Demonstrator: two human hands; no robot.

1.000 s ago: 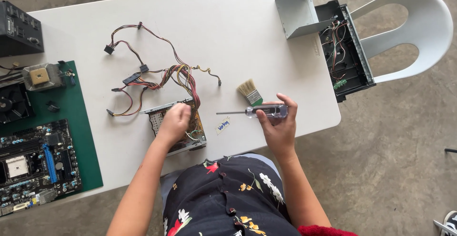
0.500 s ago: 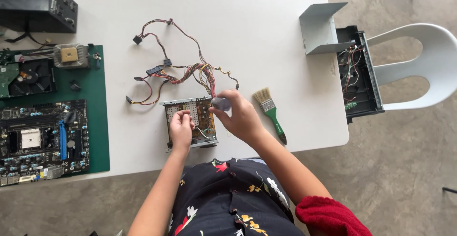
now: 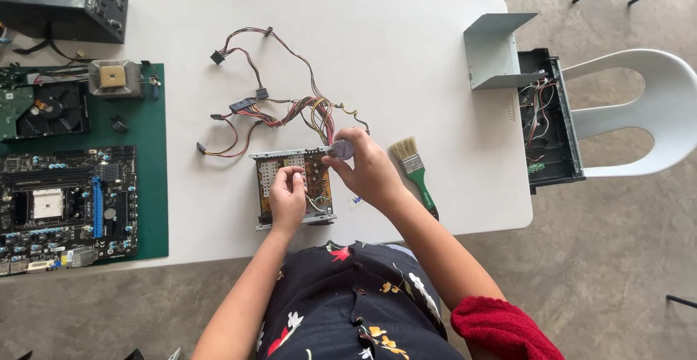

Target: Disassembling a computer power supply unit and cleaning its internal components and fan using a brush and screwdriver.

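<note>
While both hands work over the opened power supply [image 3: 294, 185], which sits near the front edge of the white table [image 3: 406, 55] at about 6 o'clock, the left hand [image 3: 287, 196] rests on top of it with fingers curled narrow, thumb and forefinger pinched together; what small part they pinch, if any, cannot be told. The right hand [image 3: 369, 171] reaches in from 4 o'clock and wraps its fingers around a clear screwdriver handle [image 3: 340, 149], held at the box's upper right corner; the shaft is hidden.

Just beside the right hand, toward 3 o'clock, a paintbrush [image 3: 414, 171] with a green handle lies flat on the table, bristles pointing away from the person. From the far side of the power supply a bundle of coloured wires [image 3: 276, 102] fans out toward 12 o'clock, its plugs spread apart. At 9 o'clock a green mat [image 3: 154, 185] carries a circuit board [image 3: 65, 207], with a fan [image 3: 47, 109] and a metal cooler [image 3: 114, 78] beyond it. At 10 o'clock stands a black box [image 3: 62, 4]. At 2 o'clock a grey metal cover [image 3: 497, 51] lies by the table edge, next to a white chair [image 3: 639, 113].
</note>
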